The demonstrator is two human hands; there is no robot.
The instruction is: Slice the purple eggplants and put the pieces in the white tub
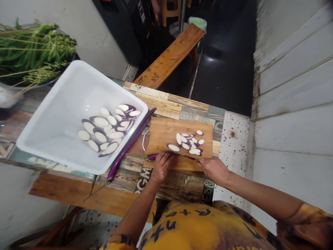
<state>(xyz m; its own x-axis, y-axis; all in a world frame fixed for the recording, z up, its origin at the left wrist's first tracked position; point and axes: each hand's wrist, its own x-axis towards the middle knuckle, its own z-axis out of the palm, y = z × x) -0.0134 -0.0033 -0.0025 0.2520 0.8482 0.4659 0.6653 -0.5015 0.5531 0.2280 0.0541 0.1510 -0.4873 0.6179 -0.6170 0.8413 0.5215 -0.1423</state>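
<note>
The eggplant (152, 157) lies along the near edge of the board (161, 133), purple end sticking out left of the L grip (162, 164). That grip is clenched down on it, fingers curled over the top. The R grip (214, 168), just to the right, is closed round a knife (189, 157). Only a thin dark bit of blade shows btw the two hands; handle hidden.

The slices (188, 141), white w/ purple rims, sit in a loose pile on the board's right half, just beyond the blade.

A 2nd eggplant (128, 147), whole and long, lies on the desk (234, 139) btw board and tub (57, 104), along the tub's rim. The tub is white, w/ more slices (109, 128) toward its right side. Greens (33, 48) sit behind the tub, far left. A wooden bench (171, 55) stands beyond the desk's far edge.
</note>
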